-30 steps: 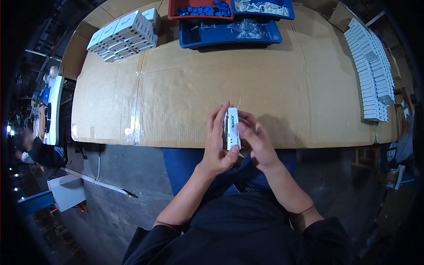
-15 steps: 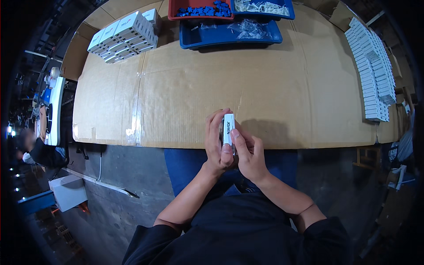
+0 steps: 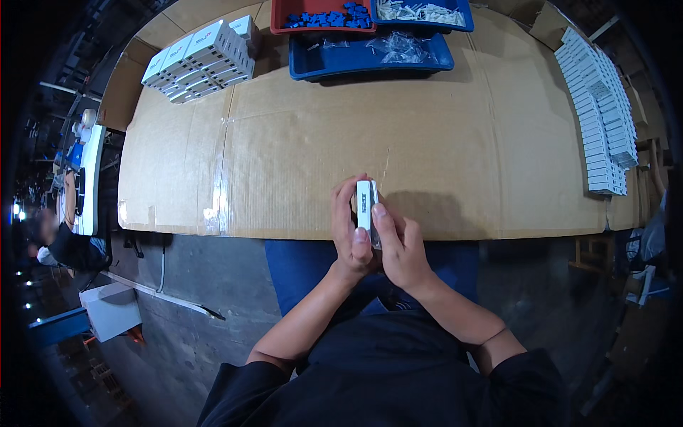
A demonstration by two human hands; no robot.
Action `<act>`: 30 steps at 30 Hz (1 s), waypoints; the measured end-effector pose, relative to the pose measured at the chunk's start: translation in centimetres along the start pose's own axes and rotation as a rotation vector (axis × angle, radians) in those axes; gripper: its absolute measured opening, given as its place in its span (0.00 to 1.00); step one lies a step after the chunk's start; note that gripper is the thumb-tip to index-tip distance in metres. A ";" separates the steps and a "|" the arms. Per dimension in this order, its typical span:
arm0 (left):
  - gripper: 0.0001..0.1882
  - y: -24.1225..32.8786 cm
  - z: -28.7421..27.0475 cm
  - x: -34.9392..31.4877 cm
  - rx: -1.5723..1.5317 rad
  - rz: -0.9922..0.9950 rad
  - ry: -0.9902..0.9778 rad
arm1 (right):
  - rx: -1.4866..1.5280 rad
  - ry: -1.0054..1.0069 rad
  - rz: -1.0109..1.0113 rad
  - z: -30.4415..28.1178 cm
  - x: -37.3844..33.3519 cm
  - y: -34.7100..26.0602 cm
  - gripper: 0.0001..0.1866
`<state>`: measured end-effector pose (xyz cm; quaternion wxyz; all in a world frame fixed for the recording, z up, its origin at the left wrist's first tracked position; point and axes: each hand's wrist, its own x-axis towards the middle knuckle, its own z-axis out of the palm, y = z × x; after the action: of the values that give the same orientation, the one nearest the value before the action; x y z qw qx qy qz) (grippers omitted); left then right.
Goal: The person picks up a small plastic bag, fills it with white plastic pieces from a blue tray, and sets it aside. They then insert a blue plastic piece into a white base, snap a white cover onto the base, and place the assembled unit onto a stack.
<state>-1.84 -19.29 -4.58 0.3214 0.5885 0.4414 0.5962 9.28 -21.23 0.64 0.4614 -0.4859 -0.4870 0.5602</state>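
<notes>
Left hand [image 3: 348,231] and right hand [image 3: 403,250] had fingers wrapped round white box [image 3: 363,203] at table's [image 3: 306,156] near edge. Box not yet set down; left stack [image 3: 203,60] and right stack [image 3: 596,117] already stood.

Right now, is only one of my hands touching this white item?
No, your left hand wraps one side of the white item, while your right hand has its thumb against the other.

A white case [image 3: 363,213] is held between left hand [image 3: 346,238] and right hand [image 3: 403,250], narrow dark-lettered face up, long axis fore-and-aft.
</notes>
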 end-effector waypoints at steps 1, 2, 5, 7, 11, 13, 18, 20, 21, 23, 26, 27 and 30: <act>0.50 0.1 0.2 0.4 -0.033 -0.048 -0.025 | 0.006 -0.044 0.075 -0.6 0.4 0.5 0.28; 0.54 0.2 0.1 0.7 -0.060 -0.097 -0.047 | 0.015 -0.094 0.149 -1.3 1.0 1.1 0.30; 0.57 -0.9 0.0 0.9 0.071 0.046 -0.092 | -0.028 -0.200 0.067 -3.4 1.9 0.8 0.35; 0.53 -0.8 0.0 0.6 -0.180 -0.208 -0.115 | -0.204 -0.291 -0.042 -4.9 2.0 0.0 0.43; 0.47 1.4 0.3 1.0 -0.649 -0.729 -0.078 | -0.699 -0.263 -0.388 -5.8 2.4 -0.4 0.52; 0.46 2.2 0.2 1.2 -0.705 -0.860 -0.159 | -0.714 -0.252 -0.502 -6.3 3.0 0.7 0.51; 0.41 3.8 0.6 1.4 -0.791 -1.043 -0.287 | -0.727 -0.299 -0.751 -7.0 4.1 0.8 0.49; 0.39 3.9 0.3 1.5 -0.808 -1.009 -0.292 | -0.705 -0.337 -0.831 -6.8 4.6 0.8 0.49; 0.42 3.9 0.2 1.5 -0.796 -1.040 -0.297 | -0.703 -0.339 -0.831 -6.9 4.8 1.0 0.49; 0.45 3.6 0.2 1.4 -0.787 -1.072 -0.303 | -0.639 -0.355 -0.848 -7.4 5.1 1.7 0.49; 0.45 2.3 -0.1 0.6 -1.059 -1.147 -0.111 | -0.167 -0.177 -0.693 -6.8 5.5 1.8 0.51; 0.44 1.5 -0.7 0.5 -1.106 -1.063 -0.196 | -0.078 -0.086 -0.642 -6.5 5.3 1.2 0.53; 0.43 1.3 -0.6 2.1 -1.069 -0.939 -0.179 | -0.035 0.029 -0.643 -7.3 7.3 0.7 0.49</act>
<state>-2.42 -18.04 -2.51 0.8232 0.1450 0.2679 0.4791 15.75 -13.34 -1.10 0.6132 -0.3228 -0.6186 0.3703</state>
